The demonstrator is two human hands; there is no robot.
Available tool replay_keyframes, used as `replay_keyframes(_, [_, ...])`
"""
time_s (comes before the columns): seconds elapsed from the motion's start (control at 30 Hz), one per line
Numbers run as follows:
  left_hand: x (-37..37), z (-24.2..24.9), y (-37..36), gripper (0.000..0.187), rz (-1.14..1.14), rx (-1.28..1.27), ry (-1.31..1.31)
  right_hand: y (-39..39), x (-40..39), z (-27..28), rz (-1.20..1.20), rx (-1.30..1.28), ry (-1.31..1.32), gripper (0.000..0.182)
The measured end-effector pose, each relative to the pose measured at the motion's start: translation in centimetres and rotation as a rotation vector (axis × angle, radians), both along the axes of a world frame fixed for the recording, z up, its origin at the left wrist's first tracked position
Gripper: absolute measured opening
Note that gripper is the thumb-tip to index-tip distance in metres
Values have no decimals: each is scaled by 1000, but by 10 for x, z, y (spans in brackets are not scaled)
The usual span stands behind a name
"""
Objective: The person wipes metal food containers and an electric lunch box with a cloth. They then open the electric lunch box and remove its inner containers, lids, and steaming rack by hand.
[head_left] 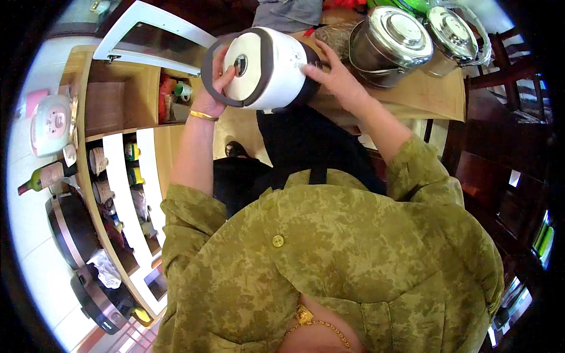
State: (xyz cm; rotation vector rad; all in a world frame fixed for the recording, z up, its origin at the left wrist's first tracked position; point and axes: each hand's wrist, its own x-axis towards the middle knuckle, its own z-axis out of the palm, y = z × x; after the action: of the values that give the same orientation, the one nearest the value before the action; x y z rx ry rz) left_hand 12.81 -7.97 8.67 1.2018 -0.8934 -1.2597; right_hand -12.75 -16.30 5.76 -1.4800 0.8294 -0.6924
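Between my two hands is a small white rice cooker [286,70] with a dark grey carrying handle, tilted so that its lid faces left. My left hand [219,82] grips it at the lid end, thumb beside the round button and the other fingers partly hidden behind the handle. At the dark base end, my right hand [336,75] holds the body, its thumb pressed to the white side and its fingers round the far edge. The cooker is in front of the edge of a wooden table [432,97].
Two lidded steel pails [391,44] stand on the table at the right. On the left, a wooden cabinet [120,100] has its white-framed door [156,41] swung open. A wine bottle [47,176] and dark appliances [70,226] line the counter. Dark wooden furniture [482,153] is at the far right.
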Motion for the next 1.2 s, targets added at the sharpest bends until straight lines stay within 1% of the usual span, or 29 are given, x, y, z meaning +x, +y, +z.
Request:
replay_keyframes(0.03, [3,-3,3,65,29,-8,21,1,2,2,-19,426,-171,70])
replay_keyframes(0.07, [9,-6,8,67,-22,-27,72,1,2,3,28,622,-329,70])
replay_keyframes(0.1, [8,-5,14,71,-13,-6,81,-2,3,-2,31,624,-330,70])
replay_keyframes(0.17, [8,-2,24,76,-35,-11,104,-9,7,-16,173,817,-394,66])
replay_keyframes(0.2, [9,-1,31,79,-20,14,75,-3,12,-5,93,852,-345,63])
replay_keyframes(0.23, [8,-1,36,79,-15,17,76,0,17,-2,97,855,-343,63])
replay_keyframes(0.3, [8,0,42,83,2,47,138,2,25,1,195,954,-392,61])
replay_keyframes(0.33, [9,-1,43,87,-1,38,123,4,29,3,199,956,-389,61])
replay_keyframes(0.4, [9,-2,48,88,17,46,146,7,36,5,158,976,-445,59])
replay_keyframes(0.5, [9,-5,53,89,39,41,162,10,41,10,183,943,-432,58])
replay_keyframes(0.6, [9,-9,56,86,44,46,185,12,41,16,168,938,-408,57])
replay_keyframes(0.73, [13,-15,58,82,39,40,198,12,39,3,196,941,-417,54])
replay_keyframes(0.8, [17,-20,60,79,37,33,198,13,35,0,258,822,-441,51])
replay_keyframes(0.83, [17,-21,60,79,41,33,200,14,32,4,261,823,-439,51])
replay_keyframes(0.9, [16,-22,59,76,52,47,202,20,23,16,165,683,-242,51])
replay_keyframes(1.0, [18,-23,58,74,9,43,197,19,22,10,132,622,-209,49])
replay_keyframes(1.1, [17,-20,49,74,13,29,232,15,22,7,89,604,-184,51])
replay_keyframes(1.13, [18,-23,45,70,0,2,199,13,21,5,90,603,-184,51])
replay_keyframes(1.17, [20,-25,40,70,2,0,200,11,21,2,91,619,-192,50])
replay_keyframes(1.2, [19,-25,35,67,37,29,273,10,19,-1,91,637,-200,49])
